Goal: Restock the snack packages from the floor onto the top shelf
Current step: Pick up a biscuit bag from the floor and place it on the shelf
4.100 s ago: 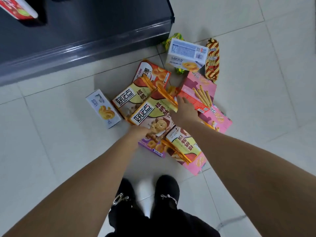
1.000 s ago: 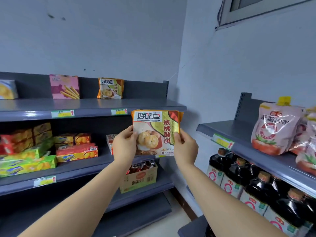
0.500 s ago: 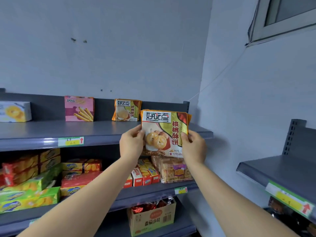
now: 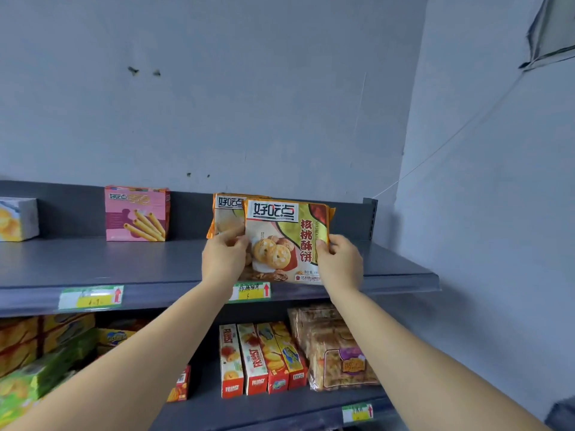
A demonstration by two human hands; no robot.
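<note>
Upright at top shelf's (image 4: 155, 265) front edge, toward its right end: snack package (image 4: 286, 241), sides pinched by left grip (image 4: 224, 259) and right grip (image 4: 339, 262), just before a matching package (image 4: 225, 213).

Only the person's arms are in view. The left forearm (image 4: 140, 353) and the right forearm (image 4: 420, 353) are bare and smooth along their whole visible length, from the picture's lower edge to the wrists. The left hand (image 4: 222, 259) and the right hand (image 4: 340, 264) are bare too. Any clothing higher up lies outside the picture.
</note>
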